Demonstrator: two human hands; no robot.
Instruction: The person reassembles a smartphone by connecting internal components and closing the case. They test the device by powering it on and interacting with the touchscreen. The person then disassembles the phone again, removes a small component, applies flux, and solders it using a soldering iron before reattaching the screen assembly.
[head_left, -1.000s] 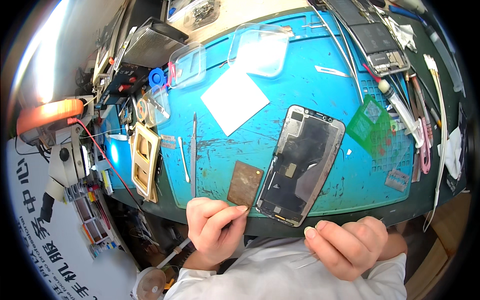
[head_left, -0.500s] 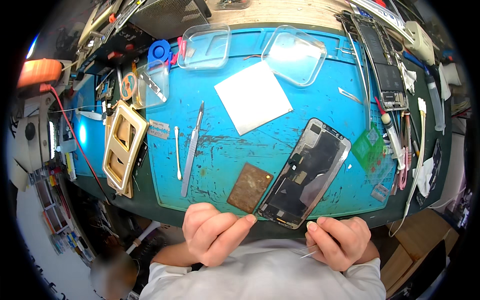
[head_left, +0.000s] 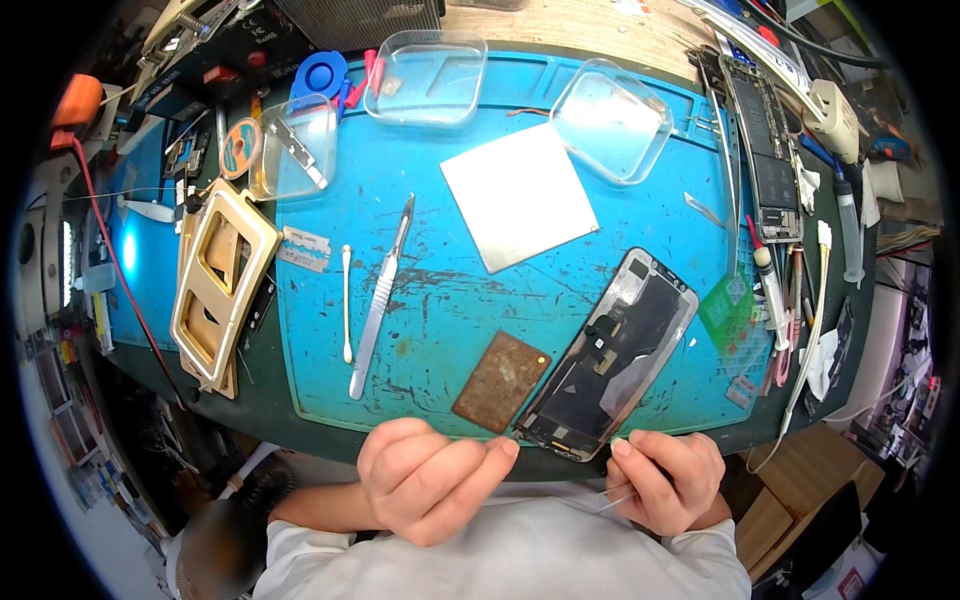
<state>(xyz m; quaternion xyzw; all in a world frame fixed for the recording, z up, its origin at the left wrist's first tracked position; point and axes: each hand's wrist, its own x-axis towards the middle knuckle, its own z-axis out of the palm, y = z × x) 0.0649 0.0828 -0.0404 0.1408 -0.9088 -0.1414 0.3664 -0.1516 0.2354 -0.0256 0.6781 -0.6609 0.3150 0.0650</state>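
A phone screen assembly (head_left: 612,350), its dark inner side up, lies slanted on the blue mat. Beside its lower left is a brown rectangular plate (head_left: 500,380). My left hand (head_left: 430,480) is curled at the mat's front edge, fingertips pinched near the screen's bottom corner; what is in them is too small to make out. My right hand (head_left: 668,478) pinches near the screen's lower right, with a thin pale sliver (head_left: 615,498) in its fingers. Farther left lie a scalpel (head_left: 375,310), a cotton swab (head_left: 347,310) and a razor blade (head_left: 305,250). A white square pad (head_left: 515,195) lies behind.
Clear plastic boxes (head_left: 425,80) stand along the back. A gold metal fixture (head_left: 220,280) and a wire spool (head_left: 240,145) are at left. An opened phone (head_left: 765,150), a syringe (head_left: 770,290), a green stencil (head_left: 728,315) and white cables (head_left: 822,250) crowd the right side.
The camera view has swung, so more of the bench's right and back shows. Both hands keep their pinched poses by the screen's bottom end; the objects on the mat appear unmoved.
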